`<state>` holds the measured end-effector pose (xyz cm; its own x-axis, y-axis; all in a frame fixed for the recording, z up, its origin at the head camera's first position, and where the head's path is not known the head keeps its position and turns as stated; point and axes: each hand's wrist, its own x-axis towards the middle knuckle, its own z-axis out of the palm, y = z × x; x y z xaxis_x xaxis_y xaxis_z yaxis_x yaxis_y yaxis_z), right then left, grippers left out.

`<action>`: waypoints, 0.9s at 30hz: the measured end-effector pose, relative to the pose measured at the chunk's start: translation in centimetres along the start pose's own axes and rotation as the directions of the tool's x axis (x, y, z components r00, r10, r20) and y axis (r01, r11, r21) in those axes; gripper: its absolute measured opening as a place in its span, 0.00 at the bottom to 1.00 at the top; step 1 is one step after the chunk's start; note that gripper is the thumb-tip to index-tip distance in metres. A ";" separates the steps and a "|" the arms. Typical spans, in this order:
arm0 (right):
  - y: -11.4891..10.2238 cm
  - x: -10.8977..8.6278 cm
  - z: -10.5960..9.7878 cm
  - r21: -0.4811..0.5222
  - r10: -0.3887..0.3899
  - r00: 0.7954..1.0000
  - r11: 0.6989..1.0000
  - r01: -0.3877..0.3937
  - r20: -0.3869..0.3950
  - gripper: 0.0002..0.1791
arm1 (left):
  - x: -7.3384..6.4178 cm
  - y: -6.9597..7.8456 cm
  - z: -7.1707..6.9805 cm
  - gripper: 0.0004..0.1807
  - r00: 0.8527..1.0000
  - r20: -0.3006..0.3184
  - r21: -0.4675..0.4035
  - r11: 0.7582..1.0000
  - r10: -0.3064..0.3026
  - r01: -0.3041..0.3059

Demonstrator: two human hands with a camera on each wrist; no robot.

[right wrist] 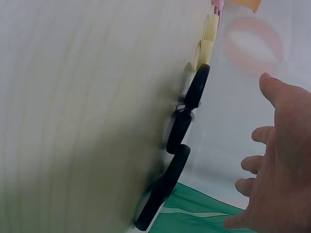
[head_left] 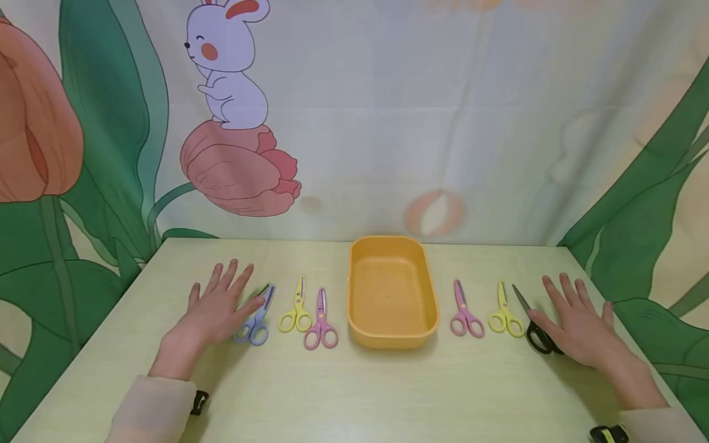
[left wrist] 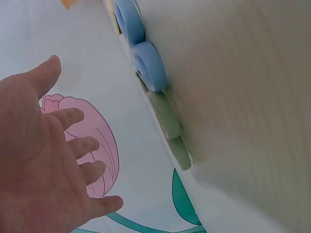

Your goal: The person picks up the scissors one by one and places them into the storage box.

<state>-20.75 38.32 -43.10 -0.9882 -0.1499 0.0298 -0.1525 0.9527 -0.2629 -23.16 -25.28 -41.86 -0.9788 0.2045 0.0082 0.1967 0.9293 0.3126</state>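
Note:
My left hand (head_left: 216, 307) hovers palm down, fingers spread, over the left of the table, holding nothing. Just beneath its thumb lie blue-handled scissors (head_left: 261, 312). Green handles (left wrist: 165, 114) appear beside them in the left wrist view, mostly hidden by the hand from above. On the other side, my right hand (head_left: 581, 326) is likewise spread above black-handled scissors (head_left: 520, 298) and grips nothing. Several black handle loops (right wrist: 180, 131) line up in the right wrist view; whether they belong to more than one pair I cannot tell.
A yellow-orange plastic basin (head_left: 393, 340) stands mid-table. To its left lie yellow scissors (head_left: 299, 306) and pink scissors (head_left: 320, 315); to its right, another pink pair (head_left: 463, 307) and another yellow pair (head_left: 503, 307). A printed curtain (head_left: 354, 123) hangs behind the table's back edge.

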 end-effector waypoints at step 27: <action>-0.6 0.6 0.4 -0.045 -0.080 0.991 0.996 0.075 -0.110 0.31 | 1.5 2.9 1.2 0.35 0.996 -0.081 -0.078 0.996 0.027 -0.033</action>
<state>-21.23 37.51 -43.33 -0.9681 -0.1955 0.1568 -0.2268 0.9496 -0.2163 -24.04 -21.92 -42.12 -0.9746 0.2035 0.0935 0.2239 0.8954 0.3850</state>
